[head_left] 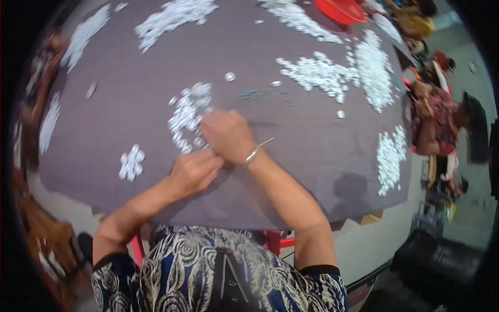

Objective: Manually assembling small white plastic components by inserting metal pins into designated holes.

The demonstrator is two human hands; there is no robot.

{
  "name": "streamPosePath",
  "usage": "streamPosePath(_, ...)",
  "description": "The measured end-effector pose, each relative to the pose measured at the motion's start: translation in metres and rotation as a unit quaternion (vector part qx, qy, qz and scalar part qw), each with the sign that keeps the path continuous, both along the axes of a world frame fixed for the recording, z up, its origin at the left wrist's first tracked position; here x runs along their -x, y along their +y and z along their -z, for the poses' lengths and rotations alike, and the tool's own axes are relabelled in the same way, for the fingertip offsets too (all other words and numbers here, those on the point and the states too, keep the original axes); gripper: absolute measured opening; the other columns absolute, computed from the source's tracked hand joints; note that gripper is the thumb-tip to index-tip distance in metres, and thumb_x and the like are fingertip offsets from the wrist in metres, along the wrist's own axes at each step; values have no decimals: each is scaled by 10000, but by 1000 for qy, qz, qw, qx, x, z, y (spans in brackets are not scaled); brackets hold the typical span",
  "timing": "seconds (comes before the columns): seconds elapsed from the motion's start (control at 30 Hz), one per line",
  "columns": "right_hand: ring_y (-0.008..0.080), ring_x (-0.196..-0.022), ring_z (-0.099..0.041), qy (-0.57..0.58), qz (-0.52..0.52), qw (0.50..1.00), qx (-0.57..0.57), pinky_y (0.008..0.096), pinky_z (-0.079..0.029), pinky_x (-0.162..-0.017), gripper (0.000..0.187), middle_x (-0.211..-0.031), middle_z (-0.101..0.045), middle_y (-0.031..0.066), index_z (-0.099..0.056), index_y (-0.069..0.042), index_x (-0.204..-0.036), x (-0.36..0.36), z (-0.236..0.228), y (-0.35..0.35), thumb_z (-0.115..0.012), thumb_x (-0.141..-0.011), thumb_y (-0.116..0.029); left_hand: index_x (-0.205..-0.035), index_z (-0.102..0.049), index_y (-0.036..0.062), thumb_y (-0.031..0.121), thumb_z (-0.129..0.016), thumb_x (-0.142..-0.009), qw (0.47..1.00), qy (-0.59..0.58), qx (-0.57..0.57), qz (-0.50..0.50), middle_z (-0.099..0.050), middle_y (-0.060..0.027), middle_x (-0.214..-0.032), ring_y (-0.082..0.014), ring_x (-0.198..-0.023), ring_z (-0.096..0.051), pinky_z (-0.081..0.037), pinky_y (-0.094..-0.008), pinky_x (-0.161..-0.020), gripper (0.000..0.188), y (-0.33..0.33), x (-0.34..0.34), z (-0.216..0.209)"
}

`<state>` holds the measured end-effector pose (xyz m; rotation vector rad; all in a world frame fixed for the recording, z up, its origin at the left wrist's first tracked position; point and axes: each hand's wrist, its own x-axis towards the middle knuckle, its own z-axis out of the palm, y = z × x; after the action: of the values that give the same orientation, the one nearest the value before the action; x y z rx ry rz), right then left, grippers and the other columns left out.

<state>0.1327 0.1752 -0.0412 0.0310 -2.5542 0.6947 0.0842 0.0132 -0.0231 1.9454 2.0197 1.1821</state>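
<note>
My left hand (pixel 196 170) is closed in a pinch above the grey-purple tablecloth, close to the front edge. What it holds, if anything, is hidden. Just beyond it, my right hand (pixel 227 135) is curled, fingers bent down and its back toward me, slightly blurred. A thin bangle (pixel 252 154) circles that wrist. The right hand's fingertips are out of sight beside a loose pile of small white round pieces (pixel 183 115). Some of these pieces lie between the two hands. Farther off is a small heap of tiny dark grey pieces (pixel 252 93).
A small cluster of white pieces (pixel 132 163) lies left of my left forearm. Larger white heaps (pixel 373 70) spread along the right and far sides, near a red basin (pixel 341 10). A person in a patterned red top (pixel 434 117) sits beyond the right edge.
</note>
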Motion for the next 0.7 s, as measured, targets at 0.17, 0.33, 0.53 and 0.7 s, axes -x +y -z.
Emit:
streamPosePath(0.17,296,-673,-583,23,12,999,32,412,-417,-600,103,-714,-563,77,-537,-82,-758,-5,-8,-6,-615,-806,-130,-891,-640,36,-17,-693,-669,999,33,-27,0,-572,-80,-744,-256,-614,-588,-479,-358,-532,234,-3,-5,1)
streamPosePath(0.33,314,-700,-591,10,20,1000,17,416,-431,-611,94,-756,-598,86,-558,-74,-791,-1,1,-10,-613,-826,-140,-917,-644,26,-34,-688,-674,993,38,-100,43,-586,-70,-758,-226,-589,-570,-450,-324,-501,254,-24,-11,-12)
streamPosePath(0.53,136,-618,-533,-31,72,962,260,284,-440,-608,121,-757,-610,39,-612,-60,-909,-12,-7,18,-539,-916,-157,-990,-600,42,-27,-643,-761,991,95,-14,-91,-638,-76,-848,-220,-671,-606,-497,-330,-595,244,-93,-38,-185)
streamPosePath(0.7,32,-661,-462,-58,42,907,415,193,-392,-582,160,-751,-557,-46,-607,-59,-911,-6,-11,21,-484,-948,-155,-1296,-542,153,300,-506,-984,650,-158,-545,505,-485,-152,-1361,-155,-1295,-406,-292,-352,-1133,347,-126,-33,-214)
